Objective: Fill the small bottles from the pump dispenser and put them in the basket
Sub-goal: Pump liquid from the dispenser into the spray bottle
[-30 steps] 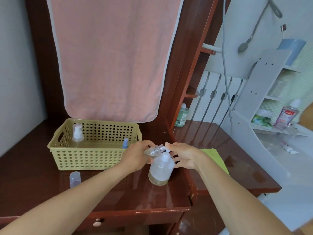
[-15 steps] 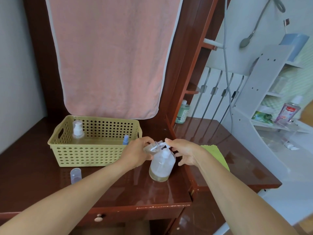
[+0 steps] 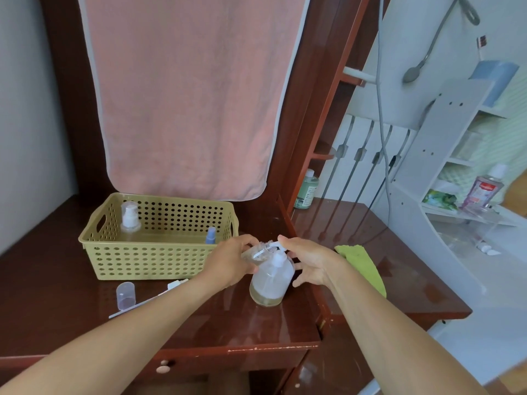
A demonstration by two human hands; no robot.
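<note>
left hand [image 3: 231, 263]: wrapped round the small bottle [image 3: 258, 252], tilted, mouth up at the spout
right hand [image 3: 310, 263]: fingers loose, forefinger on the pump dispenser [image 3: 271, 280] head; grasping nothing
dispenser: on the counter [image 3: 199, 323], just right of the basket [image 3: 159, 260]; liquid low
tip: press slow, short strokes; mouth-to-spout line-up looks okay-ish, too blurry to swear

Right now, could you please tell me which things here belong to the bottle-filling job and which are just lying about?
In the job: pump dispenser, small clear bottle gripped by the left hand, right hand, yellow-green basket, clear cap.
Lying about: pink towel, green cloth, green bottle, pink-labelled bottle.
</note>
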